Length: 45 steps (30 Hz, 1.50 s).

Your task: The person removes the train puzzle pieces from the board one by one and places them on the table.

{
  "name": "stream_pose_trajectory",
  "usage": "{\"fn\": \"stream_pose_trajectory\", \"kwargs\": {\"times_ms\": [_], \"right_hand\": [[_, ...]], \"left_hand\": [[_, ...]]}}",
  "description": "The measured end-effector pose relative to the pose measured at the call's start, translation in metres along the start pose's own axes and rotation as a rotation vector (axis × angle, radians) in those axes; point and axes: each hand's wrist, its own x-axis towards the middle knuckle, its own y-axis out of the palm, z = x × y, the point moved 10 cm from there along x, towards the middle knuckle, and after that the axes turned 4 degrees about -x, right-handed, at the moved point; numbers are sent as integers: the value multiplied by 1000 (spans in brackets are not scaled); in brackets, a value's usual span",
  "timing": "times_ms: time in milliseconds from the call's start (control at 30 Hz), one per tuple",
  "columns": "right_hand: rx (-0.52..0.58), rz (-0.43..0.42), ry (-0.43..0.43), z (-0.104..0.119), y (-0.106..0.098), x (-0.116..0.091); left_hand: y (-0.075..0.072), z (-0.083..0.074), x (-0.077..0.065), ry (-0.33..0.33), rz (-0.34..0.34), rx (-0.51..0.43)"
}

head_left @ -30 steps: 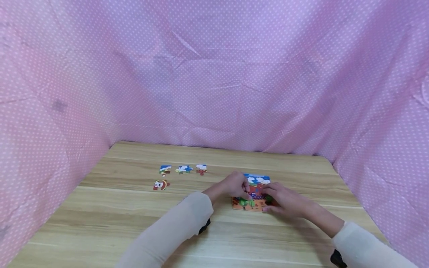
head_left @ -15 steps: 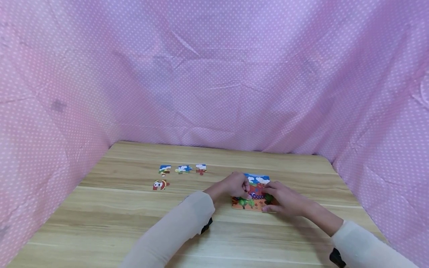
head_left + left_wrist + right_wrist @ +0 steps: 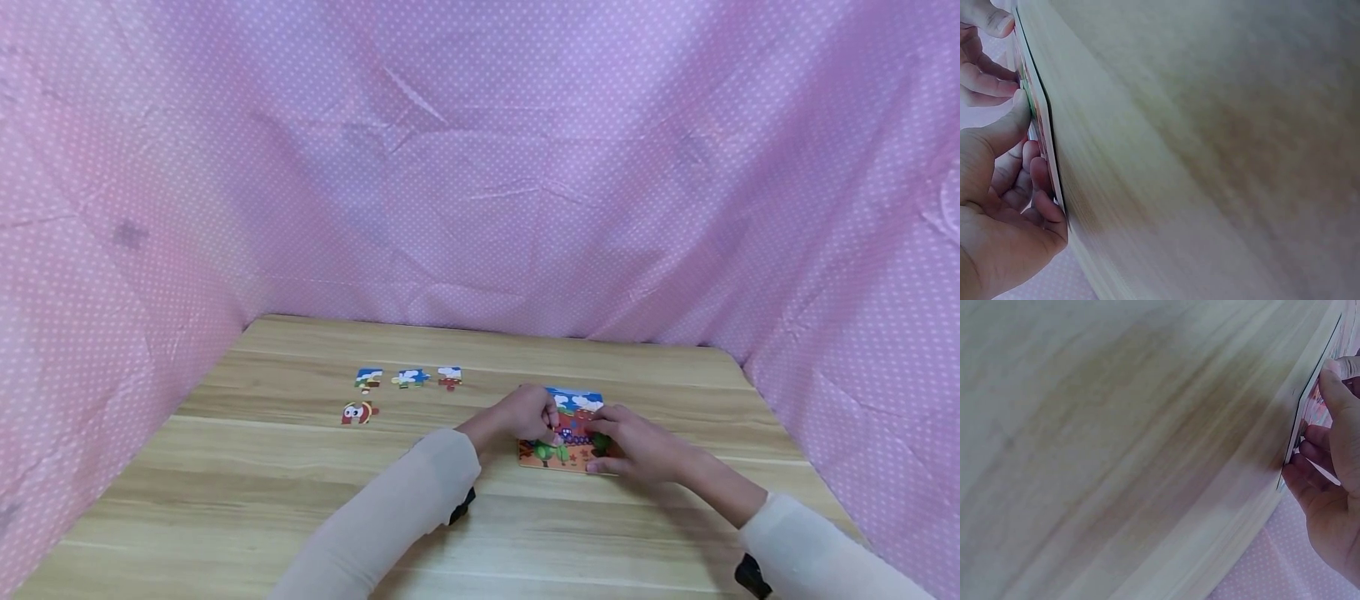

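Note:
A colourful jigsaw puzzle (image 3: pixel 576 425) lies in a shallow tray on the table, with blue sky and clouds at its far side and green trees on orange at its near side. At its left part my left hand (image 3: pixel 527 414) bends over it, thumb and curled fingers pinching a small puzzle piece that is mostly hidden. In the left wrist view the left thumb (image 3: pixel 1013 125) meets the picture surface. My right hand (image 3: pixel 633 446) rests over the right side, fingers spread on the picture and thumb at the near edge. The right wrist view shows its fingertips (image 3: pixel 1294 478) along the rim.
To the left, three loose pieces lie in a row: a left one (image 3: pixel 368 380), a middle one (image 3: pixel 411 378) and a right one (image 3: pixel 450 377). Nearer is a red piece with eyes (image 3: pixel 357 412). Pink dotted cloth (image 3: pixel 480 208) surrounds the wooden table (image 3: pixel 225 492).
Half a second to a second ago, the right fingers and puzzle sat in nearly the same place; the dark gap beside the right hand now shows as green picture. The left hand has barely moved.

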Motion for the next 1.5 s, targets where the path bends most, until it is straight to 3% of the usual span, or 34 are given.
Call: {"fn": "stream_pose_trajectory", "kwargs": {"times_ms": [767, 1167, 1500], "right_hand": [[-48, 10, -68, 9, -3, 5], [-62, -30, -112, 8, -4, 5], [-48, -3, -76, 5, -1, 3]], "left_hand": [[-1, 3, -1, 11, -30, -86], [-3, -3, -3, 41, -19, -74], [-3, -7, -5, 73, -6, -51]]}}
